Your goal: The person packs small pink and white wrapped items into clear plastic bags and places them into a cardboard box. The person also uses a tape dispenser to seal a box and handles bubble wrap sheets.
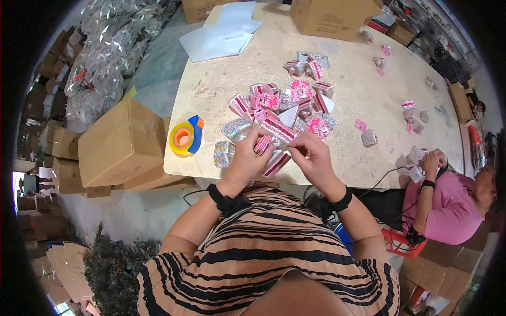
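Note:
Above the near edge of the table, my left hand [249,158] has its fingers curled around a small pink-striped piece [262,144]. It also steadies a cake-slice ornament [278,129] with dark red and white layers. My right hand [314,157] pinches at that ornament's right end, thumb against forefinger; any small thing between those fingertips is too small to make out. Just beyond both hands lies a heap of similar ornaments [322,88], several with pink tags [300,90]. Silvery glitter pieces [224,154] rest beside my left hand, and another slice [276,164] sits below the held one.
A blue and yellow tape dispenser [195,138] stands at the table's left edge. White sheets [226,37] and a cardboard box [332,18] occupy the far side. At right, a co-worker in a pink shirt [448,210] handles clear pieces. Cartons [124,142] crowd the left floor.

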{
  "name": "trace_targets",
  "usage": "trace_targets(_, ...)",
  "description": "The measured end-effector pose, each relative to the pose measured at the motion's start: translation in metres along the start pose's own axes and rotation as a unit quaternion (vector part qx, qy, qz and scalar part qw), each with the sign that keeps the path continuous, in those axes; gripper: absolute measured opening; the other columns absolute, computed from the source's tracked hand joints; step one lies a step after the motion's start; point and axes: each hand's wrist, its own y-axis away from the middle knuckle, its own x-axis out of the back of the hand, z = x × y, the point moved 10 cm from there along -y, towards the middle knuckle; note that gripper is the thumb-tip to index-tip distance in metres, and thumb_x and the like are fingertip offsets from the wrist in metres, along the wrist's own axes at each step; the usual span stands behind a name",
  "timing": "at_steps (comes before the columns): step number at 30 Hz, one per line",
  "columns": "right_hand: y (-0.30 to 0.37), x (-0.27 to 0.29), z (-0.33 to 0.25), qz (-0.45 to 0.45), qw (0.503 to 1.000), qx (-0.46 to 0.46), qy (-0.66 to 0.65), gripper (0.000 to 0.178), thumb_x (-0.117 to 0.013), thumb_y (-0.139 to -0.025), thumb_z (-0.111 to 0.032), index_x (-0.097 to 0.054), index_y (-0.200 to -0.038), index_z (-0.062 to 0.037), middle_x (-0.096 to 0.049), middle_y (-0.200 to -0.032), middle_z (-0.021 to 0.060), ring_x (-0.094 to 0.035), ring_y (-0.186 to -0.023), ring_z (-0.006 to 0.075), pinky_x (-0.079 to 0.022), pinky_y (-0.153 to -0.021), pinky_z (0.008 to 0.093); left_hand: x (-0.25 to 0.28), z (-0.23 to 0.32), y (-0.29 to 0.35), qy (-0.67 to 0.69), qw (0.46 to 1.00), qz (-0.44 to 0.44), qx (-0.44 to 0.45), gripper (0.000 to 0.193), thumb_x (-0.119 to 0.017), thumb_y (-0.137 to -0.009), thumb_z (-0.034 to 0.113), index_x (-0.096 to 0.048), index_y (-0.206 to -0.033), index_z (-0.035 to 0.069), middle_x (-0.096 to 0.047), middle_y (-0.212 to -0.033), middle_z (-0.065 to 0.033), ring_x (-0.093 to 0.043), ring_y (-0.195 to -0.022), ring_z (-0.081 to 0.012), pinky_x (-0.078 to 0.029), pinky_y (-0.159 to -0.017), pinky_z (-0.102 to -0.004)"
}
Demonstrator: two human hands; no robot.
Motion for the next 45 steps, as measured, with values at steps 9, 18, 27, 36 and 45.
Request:
trace_targets(9, 0.000, -0.005, -0.006, 0.003, 1.000, 0.006, -0.001, 0.005, -0.061, -0.075, -0.001, -0.058, -0.079, 0.0008, -0.053, -0.073, 0.0082, -0.055, -0.060, 0.0165, -0.043, -0.051, 0.0255, -0.002, -0.002, 0.000, -0.016, 1.000, -0.001, -0.013, 0.024, -0.068, -0.074, 0.010, -0.052, -0.090, 0.004, -0.059, -0.075, -0.0074, -0.057, -0.064, -0.0147, -0.045, -0.059, -0.0273)
trace_targets(18, -0.005, -0.003, -0.016, 0.044, 0.993, 0.073, 0.087, 0.010, -0.063, -0.072, -0.003, -0.058, -0.081, -0.0014, -0.054, -0.074, 0.0104, -0.056, -0.064, 0.0240, -0.045, -0.055, 0.0313, -0.029, -0.053, 0.000, 0.326, 0.919, -0.060, 0.212, 0.030, -0.059, -0.078, -0.001, -0.051, -0.106, 0.002, -0.061, -0.079, -0.0041, -0.054, -0.060, -0.0074, -0.044, -0.053, -0.0196)
trace_targets(27, -0.014, -0.023, -0.051, 0.036, 0.942, 0.212, 0.258, 0.013, -0.064, -0.067, -0.010, -0.057, -0.077, -0.0062, -0.050, -0.069, 0.0064, -0.052, -0.062, 0.0236, -0.041, -0.054, 0.0342, -0.048, -0.067, 0.014, 0.440, 0.839, -0.094, 0.307, 0.008, -0.056, -0.076, -0.002, -0.057, -0.084, 0.001, -0.058, -0.068, -0.0033, -0.054, -0.055, -0.0085, -0.042, -0.048, -0.0191)
trace_targets(36, -0.013, -0.036, -0.053, -0.002, 0.923, 0.233, 0.306, 0.017, -0.066, -0.065, -0.009, -0.057, -0.080, -0.0062, -0.051, -0.071, 0.0067, -0.053, -0.063, 0.0236, -0.040, -0.055, 0.0341, -0.043, -0.059, 0.016, 0.429, 0.842, -0.093, 0.314, 0.008, -0.057, -0.076, 0.000, -0.058, -0.083, 0.002, -0.057, -0.068, -0.0022, -0.053, -0.054, -0.0084, -0.042, -0.049, -0.0204)
trace_targets(45, -0.012, -0.048, -0.046, -0.025, 0.919, 0.240, 0.312, 0.018, -0.064, -0.065, -0.011, -0.056, -0.081, -0.0066, -0.052, -0.073, 0.0060, -0.053, -0.066, 0.0222, -0.040, -0.056, 0.0338, -0.049, -0.068, 0.020, 0.431, 0.844, -0.113, 0.299, 0.016, -0.058, -0.078, 0.003, -0.058, -0.095, 0.003, -0.059, -0.079, -0.0004, -0.056, -0.064, -0.0071, -0.044, -0.053, -0.0201)
